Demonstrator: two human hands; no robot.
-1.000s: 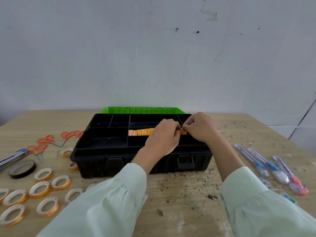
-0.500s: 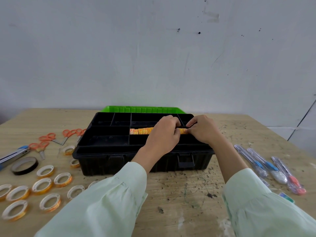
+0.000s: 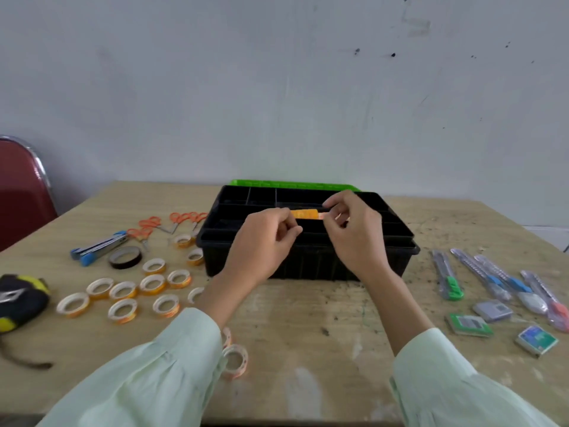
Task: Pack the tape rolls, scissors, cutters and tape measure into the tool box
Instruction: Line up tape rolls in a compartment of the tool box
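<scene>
A black-and-yellow tape measure lies at the left edge of a worn wooden table. Loose tape rolls are scattered beside it, with orange-handled scissors behind them, near the box. At centre sits the open black tool box, its green lid lying behind it. Above its compartments, the person's left hand and right hand each pinch one end of a narrow orange item, too blurred to identify, and hold it level between curled fingers. To the right of the box, well apart from it, several cutters lie in a row on the table.
</scene>
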